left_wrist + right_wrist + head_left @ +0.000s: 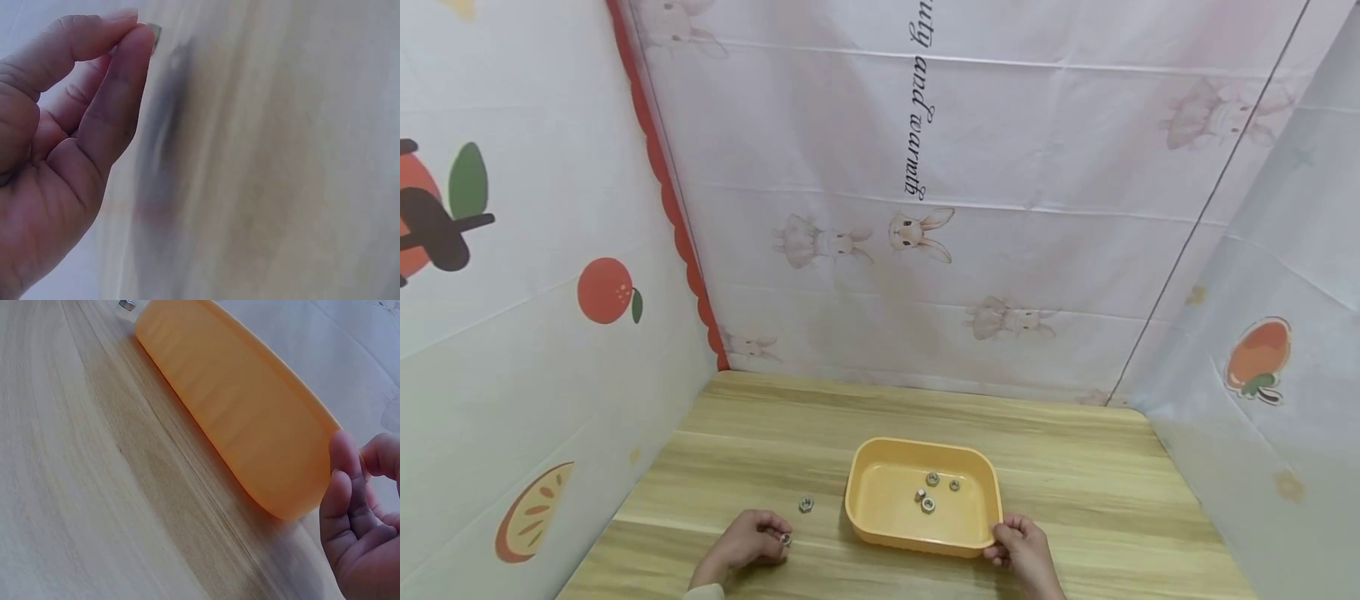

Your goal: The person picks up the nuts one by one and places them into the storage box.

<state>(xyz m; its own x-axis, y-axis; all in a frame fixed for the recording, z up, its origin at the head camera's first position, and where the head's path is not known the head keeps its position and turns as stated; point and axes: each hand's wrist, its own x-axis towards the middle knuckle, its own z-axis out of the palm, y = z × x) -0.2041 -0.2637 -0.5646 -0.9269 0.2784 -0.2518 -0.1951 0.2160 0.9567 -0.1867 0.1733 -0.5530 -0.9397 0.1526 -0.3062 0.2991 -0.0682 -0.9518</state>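
My left hand (750, 540) pinches a small metal nut (786, 539) between thumb and fingertips, just above the table left of the basin. In the left wrist view only a sliver of that nut (155, 37) shows past the fingertips. Another hex nut (806, 504) lies on the wood, a little beyond the left hand. With thumb and fingers, my right hand (1024, 550) grips the near right corner of a yellow plastic basin (925, 543). Inside the basin lie several nuts (928, 505), one of them standing on its side.
The wood-grain table (760, 433) runs back to a white cloth wall (850, 333) printed with rabbits. Fruit-printed cloth walls stand at the left (647, 375) and right (1210, 433).
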